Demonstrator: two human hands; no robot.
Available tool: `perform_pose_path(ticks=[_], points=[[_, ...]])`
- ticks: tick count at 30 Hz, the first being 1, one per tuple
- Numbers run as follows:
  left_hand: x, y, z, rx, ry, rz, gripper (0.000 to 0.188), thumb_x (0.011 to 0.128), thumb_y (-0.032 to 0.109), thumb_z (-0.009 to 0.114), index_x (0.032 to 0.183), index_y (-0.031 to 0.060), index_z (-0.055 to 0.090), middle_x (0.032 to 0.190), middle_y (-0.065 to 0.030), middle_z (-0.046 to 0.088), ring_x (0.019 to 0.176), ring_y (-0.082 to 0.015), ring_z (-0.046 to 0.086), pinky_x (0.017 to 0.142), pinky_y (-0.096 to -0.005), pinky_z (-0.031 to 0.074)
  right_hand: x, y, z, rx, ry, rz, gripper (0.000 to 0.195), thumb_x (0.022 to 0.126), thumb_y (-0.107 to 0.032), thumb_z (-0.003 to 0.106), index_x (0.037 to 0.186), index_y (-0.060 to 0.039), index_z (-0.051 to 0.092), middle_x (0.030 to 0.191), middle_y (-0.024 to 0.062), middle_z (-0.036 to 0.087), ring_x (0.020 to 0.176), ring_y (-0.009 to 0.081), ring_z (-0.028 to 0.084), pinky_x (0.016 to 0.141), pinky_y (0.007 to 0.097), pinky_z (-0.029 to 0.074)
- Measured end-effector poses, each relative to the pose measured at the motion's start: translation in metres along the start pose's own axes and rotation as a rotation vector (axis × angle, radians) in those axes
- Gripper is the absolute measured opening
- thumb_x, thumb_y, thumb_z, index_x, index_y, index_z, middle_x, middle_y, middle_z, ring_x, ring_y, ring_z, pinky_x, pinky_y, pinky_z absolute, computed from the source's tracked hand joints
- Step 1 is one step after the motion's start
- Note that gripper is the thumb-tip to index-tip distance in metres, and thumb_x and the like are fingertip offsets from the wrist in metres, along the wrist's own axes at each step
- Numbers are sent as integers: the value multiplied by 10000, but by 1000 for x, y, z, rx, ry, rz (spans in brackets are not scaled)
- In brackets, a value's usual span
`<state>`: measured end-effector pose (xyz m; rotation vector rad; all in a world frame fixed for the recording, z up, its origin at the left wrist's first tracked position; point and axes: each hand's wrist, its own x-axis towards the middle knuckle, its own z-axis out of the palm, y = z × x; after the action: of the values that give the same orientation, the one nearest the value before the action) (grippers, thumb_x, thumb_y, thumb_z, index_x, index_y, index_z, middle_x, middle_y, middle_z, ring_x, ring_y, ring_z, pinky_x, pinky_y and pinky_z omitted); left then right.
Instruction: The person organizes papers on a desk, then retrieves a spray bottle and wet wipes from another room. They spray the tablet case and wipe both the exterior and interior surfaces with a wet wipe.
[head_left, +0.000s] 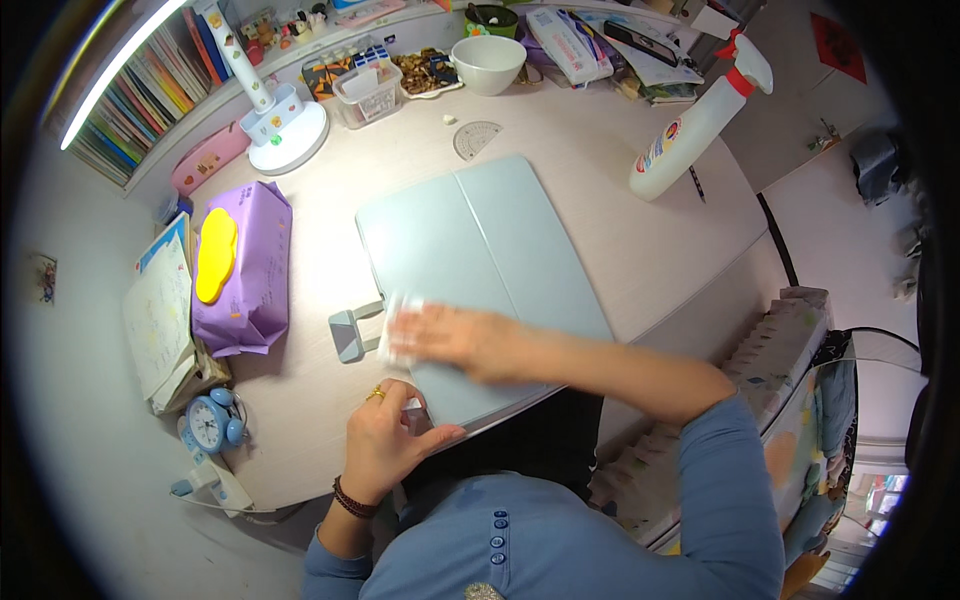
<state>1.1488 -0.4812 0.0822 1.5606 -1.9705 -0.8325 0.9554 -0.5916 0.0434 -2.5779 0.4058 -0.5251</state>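
Observation:
A flat pale blue-grey case (442, 240) lies on the desk before me, with a crease across its cover. A strap clasp (346, 336) sticks out from its left edge. My right hand (457, 341), slightly blurred, presses a white wipe (396, 330) flat on the case's left part, near the clasp. At the near left corner of the case is my left hand (390, 431), its thumb along the near edge and its fingers around the corner. A small white piece shows by those fingers; I cannot tell what it is.
A purple wipes pack (255, 270) with a yellow lid stands left, near a blue alarm clock (210, 424). Behind are a lamp base (289, 142), a white bowl (487, 64) and a clear protractor (476, 140). A spray bottle (694, 127) and a pencil (697, 184) are right.

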Motion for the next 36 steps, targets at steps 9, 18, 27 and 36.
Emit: perform_pose_path(ticks=[9,18,27,36], points=[[1,1,0,11,-16,1,513,620,388,876,834,62,544,737,-70,558,596,-197,578,541,-299,474,41,81,-13,-6,174,232,657,764,139,425,1391,-56,453,1479,149,391,1403,278,319,1176,401,203],[4,5,2,-32,8,19,526,583,358,907,777,49,529,693,-62,542,592,-177,556,558,-274,466,65,108,-27,-155,224,361,627,789,99,458,1395,-62,452,1485,142,385,1409,266,308,1178,406,202],[1,5,-1,-41,14,2,510,589,332,908,773,46,528,721,-66,548,594,-174,548,568,-273,476,26,106,-49,-49,297,458,639,772,140,381,1370,-57,486,1461,156,415,1403,269,316,1180,378,193],[3,2,0,-34,1,38,499,623,356,882,817,44,544,762,-80,564,594,-204,568,549,-301,477,-52,23,-31,-109,172,338,615,777,101,417,1373,-42,467,1452,155,425,1380,297,357,1168,416,225]])
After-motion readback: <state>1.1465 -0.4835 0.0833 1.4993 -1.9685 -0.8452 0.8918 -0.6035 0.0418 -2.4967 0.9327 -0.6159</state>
